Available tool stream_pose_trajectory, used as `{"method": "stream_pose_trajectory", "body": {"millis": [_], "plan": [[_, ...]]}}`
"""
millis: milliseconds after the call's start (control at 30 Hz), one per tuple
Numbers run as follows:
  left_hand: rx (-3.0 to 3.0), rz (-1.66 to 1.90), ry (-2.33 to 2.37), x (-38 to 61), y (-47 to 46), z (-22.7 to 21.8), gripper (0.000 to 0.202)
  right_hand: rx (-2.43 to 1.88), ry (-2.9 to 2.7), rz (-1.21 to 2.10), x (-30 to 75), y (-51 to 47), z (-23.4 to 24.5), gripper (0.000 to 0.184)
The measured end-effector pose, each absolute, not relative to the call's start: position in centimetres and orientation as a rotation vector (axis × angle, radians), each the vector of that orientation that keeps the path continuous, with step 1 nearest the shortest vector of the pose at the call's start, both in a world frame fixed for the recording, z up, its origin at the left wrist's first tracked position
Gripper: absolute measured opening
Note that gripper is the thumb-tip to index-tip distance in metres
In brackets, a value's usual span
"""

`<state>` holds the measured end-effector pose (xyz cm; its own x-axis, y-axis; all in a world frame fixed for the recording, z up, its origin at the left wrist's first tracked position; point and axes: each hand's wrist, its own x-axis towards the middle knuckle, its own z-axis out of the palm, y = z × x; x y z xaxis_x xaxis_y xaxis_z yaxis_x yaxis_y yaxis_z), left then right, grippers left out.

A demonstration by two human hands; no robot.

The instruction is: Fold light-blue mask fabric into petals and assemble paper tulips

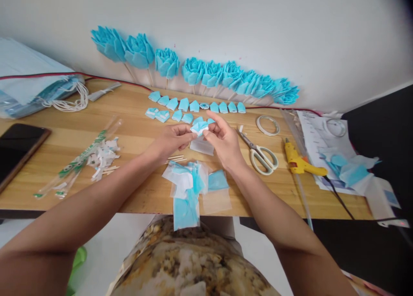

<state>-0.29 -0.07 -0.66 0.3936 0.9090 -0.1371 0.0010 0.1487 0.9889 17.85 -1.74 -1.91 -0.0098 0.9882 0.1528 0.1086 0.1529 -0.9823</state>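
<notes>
My left hand [172, 139] and my right hand [222, 141] meet over the middle of the wooden table [135, 192]. Both pinch one small folded piece of blue and white fabric [199, 127], fingers closed on its two sides. Just beyond the hands lie two rows of folded blue petals [193, 106]. A pile of cut blue and white fabric pieces [190, 188] lies at the table's near edge below my hands. Thin wooden sticks [176, 159] lie under my left wrist.
Several blue fabric flowers on sticks [193, 70] lean against the white wall. Scissors [261, 154], a tape roll [267, 124] and a yellow glue gun [300, 162] lie to the right. A phone [16, 147], plastic wrappers [84, 158] and stacked masks [32, 89] are on the left.
</notes>
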Motion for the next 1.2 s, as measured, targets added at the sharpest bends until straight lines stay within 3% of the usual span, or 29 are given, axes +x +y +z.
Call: {"method": "stream_pose_trajectory", "body": {"millis": [100, 300, 433, 667, 1200], "plan": [[1.249, 0.869, 1.012, -0.4, 0.0, -0.9, 0.027, -1.189, -1.42, 0.933, 17.8, -2.0, -1.6, 0.046], [1.241, 0.91, 1.059, -0.3, -0.1, -0.6, 0.025, -1.264, -1.688, 0.215, 17.7, -2.8, -0.4, 0.012], [1.294, 0.94, 1.028, -0.2, -0.2, -0.3, 0.023, -1.306, -1.895, 0.076, 17.7, -2.9, -0.6, 0.015], [1.431, 0.955, 1.031, -0.1, 0.1, -1.1, 0.023, -1.31, -1.938, 0.127, 17.6, -2.8, -1.1, 0.015], [1.487, 0.977, 1.0, -0.3, 0.3, -1.8, 0.022, -1.301, -1.691, 0.714, 17.9, -2.7, -0.2, 0.018]]}}
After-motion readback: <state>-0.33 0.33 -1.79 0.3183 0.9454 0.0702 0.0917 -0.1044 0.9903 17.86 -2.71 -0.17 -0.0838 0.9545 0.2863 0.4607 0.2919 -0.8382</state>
